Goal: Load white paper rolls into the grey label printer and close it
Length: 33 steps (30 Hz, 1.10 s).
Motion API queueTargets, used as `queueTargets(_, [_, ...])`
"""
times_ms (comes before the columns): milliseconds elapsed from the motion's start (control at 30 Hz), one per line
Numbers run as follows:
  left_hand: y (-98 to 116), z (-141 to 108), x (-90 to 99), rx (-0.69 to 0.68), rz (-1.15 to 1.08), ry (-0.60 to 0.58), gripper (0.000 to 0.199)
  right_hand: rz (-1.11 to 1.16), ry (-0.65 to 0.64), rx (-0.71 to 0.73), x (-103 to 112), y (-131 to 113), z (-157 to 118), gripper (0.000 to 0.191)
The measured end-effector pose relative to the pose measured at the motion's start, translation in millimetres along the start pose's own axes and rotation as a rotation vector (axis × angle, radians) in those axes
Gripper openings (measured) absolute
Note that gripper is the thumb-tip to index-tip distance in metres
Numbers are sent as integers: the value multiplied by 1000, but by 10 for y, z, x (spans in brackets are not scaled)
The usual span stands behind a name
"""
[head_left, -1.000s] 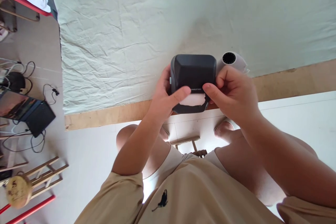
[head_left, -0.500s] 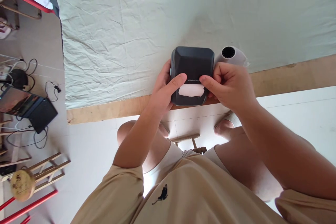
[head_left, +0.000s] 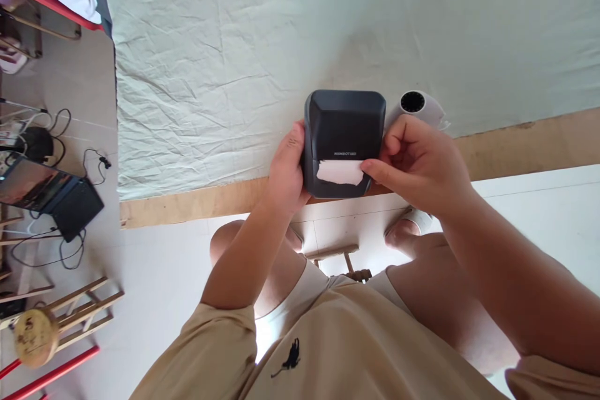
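Observation:
A dark label printer (head_left: 349, 122) with "NIIMBOT" lettering is held over the table's front edge. A strip of white label paper (head_left: 340, 172) with a ragged lower edge sticks out of its front. My left hand (head_left: 288, 172) is closed around the printer's left side. My right hand (head_left: 417, 159) is at the printer's right side, its thumb on the right end of the paper and its other fingers curled; some fingertips are hidden. Just beyond the right hand, a white rounded device (head_left: 429, 106) with a dark round face lies on the cloth.
A pale green wrinkled cloth (head_left: 210, 75) covers the table, whose wooden edge (head_left: 515, 144) shows in front. On the floor at left are a laptop (head_left: 70, 200), cables and a wooden stool (head_left: 37, 337). My legs are below the table edge.
My left thumb has moved off the printer's front to its left side. My right thumb has shifted down onto the paper's right end. The printer sits slightly lower in view.

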<state>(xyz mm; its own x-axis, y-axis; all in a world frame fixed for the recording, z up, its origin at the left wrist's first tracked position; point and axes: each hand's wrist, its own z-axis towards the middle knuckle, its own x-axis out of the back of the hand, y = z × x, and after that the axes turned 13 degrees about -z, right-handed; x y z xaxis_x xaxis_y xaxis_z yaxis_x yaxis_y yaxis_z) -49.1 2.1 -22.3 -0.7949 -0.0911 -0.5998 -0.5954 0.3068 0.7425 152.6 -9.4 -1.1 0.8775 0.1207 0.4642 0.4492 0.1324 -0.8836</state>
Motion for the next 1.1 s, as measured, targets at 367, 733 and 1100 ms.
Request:
queueTargets(367, [2, 6, -6, -56, -2, 93, 42, -454, 201, 229, 63, -155, 1, 32])
queueTargets(733, [45, -12, -122, 19, -15, 134, 41, -312, 708, 455, -30, -161, 147, 22])
queueTargets(1100, [65, -62, -123, 124, -47, 41, 43, -859, 195, 337, 43, -132, 184, 23])
